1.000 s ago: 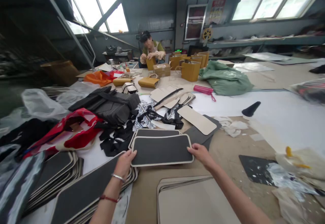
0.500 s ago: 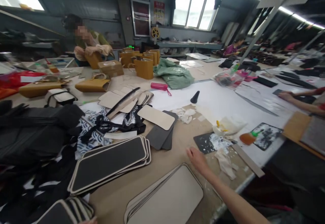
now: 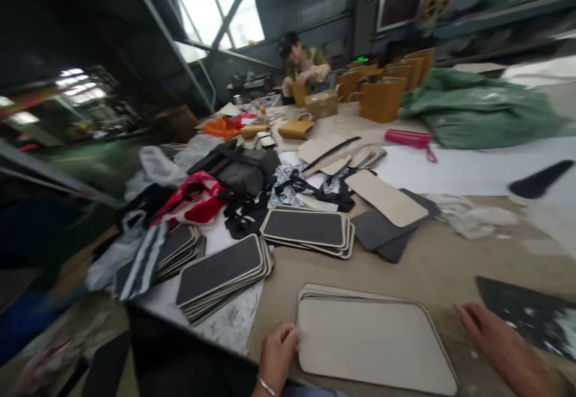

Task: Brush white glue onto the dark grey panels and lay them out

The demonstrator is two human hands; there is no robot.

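Observation:
A stack of beige rounded-corner panels (image 3: 369,340) with dark edges lies on the table in front of me. My left hand (image 3: 279,349), wearing a bracelet, is closed at the stack's left edge, its curled fingers against the top panel. Right of the stack, apart from it, my right hand (image 3: 499,340) is held low with fingers curled together; blur hides whether anything is in them. Beside that hand lies a dark board (image 3: 508,298) smeared with white. Further back sit dark-faced panels with pale borders, in a middle stack (image 3: 306,227) and a left stack (image 3: 220,271).
A beige panel (image 3: 387,198) rests over dark grey sheets (image 3: 387,238). Behind are patterned fabric scraps (image 3: 288,181), a pink pouch (image 3: 407,138), a green bag (image 3: 477,109) and tan handbags (image 3: 382,97). A co-worker (image 3: 308,67) sits at the far end. The table edge (image 3: 193,334) runs left.
My view has swung left, so the table's contents appear further right. My left hand, earlier barely showing by a dark-faced stack, is now at the beige stack's left edge.

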